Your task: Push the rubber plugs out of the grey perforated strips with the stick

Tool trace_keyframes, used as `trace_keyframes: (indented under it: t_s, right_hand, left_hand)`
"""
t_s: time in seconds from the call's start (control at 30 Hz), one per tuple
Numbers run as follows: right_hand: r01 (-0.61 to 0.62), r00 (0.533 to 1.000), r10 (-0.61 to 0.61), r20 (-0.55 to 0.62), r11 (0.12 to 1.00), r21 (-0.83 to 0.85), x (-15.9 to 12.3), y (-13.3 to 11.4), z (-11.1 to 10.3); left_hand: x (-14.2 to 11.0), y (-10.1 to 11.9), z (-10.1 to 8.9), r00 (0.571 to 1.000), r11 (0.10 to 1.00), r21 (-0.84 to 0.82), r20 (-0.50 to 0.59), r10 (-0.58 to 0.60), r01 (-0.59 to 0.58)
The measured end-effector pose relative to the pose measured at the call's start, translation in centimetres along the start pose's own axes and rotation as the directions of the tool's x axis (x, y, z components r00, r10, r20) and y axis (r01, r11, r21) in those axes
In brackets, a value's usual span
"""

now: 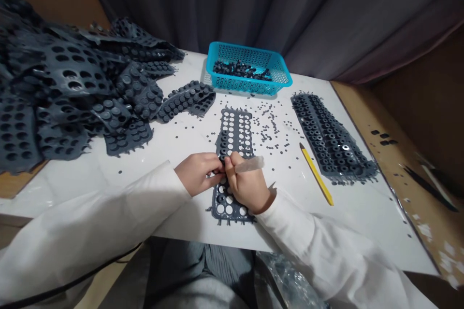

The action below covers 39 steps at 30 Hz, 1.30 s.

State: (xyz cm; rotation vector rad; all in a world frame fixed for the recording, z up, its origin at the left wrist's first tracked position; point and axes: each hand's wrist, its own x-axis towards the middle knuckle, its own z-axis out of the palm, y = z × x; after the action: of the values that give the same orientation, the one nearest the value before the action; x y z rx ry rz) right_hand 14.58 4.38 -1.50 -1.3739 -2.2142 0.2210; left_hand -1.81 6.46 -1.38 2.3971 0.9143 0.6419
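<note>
A dark grey rubber sheet (237, 130) with rows of round holes lies lengthwise in front of me on the white table. Some holes show white through them, while others still hold round rubber pieces, mostly on the left side. My left hand (201, 171) is closed, thumb and fingers pinching at the sheet's left edge. Against those fingertips, my right hand (250, 186) is wrapped round a small tool with a flat, pale grey handle (250, 164) that sticks out to the right. The tool's tip is hidden between the two hands.
A heap of moulded rubber sheets (72, 77) fills the left. Behind stands a blue basket (250, 84) holding small black parts. Tiny dark discs (270, 125) are scattered about. To the right lie a yellow craft knife (316, 174) and another studded sheet (326, 135).
</note>
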Motion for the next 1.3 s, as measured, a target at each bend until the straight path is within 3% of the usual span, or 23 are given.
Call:
trace_keyframes:
  t_s: [0.23, 0.87, 1.0, 1.13, 1.3]
  right_hand:
    - [-0.025, 0.999, 0.03, -0.04, 0.994, 0.103, -0.05, 0.0, -0.23]
    - [-0.059, 0.997, 0.065, -0.044, 0.99, 0.125, -0.26, 0.13, -0.34]
    - [-0.08, 0.995, 0.094, -0.039, 0.961, 0.264, -0.15, 0.41, -0.35]
    - [-0.141, 0.984, 0.176, -0.032, 0.873, 0.467, -0.01, 0.8, -0.45]
    - [-0.154, 0.979, 0.202, -0.038, 0.846, 0.51, 0.01, 0.82, -0.49]
  left_hand:
    - [-0.1, -0.09, 0.06, 1.0, 0.999, -0.032, -0.022, 0.01, -0.011]
    - [-0.03, -0.29, 0.0, 1.0, 1.0, -0.025, 0.013, -0.006, 0.007]
    - [-0.03, -0.24, 0.07, 1.0, 1.0, -0.015, 0.01, -0.001, 0.001]
    - [-0.03, -0.13, 0.12, 1.0, 1.0, -0.015, 0.009, 0.004, -0.004]
    - [0.01, -0.07, -0.08, 1.0, 1.0, -0.023, 0.005, -0.002, 0.002]
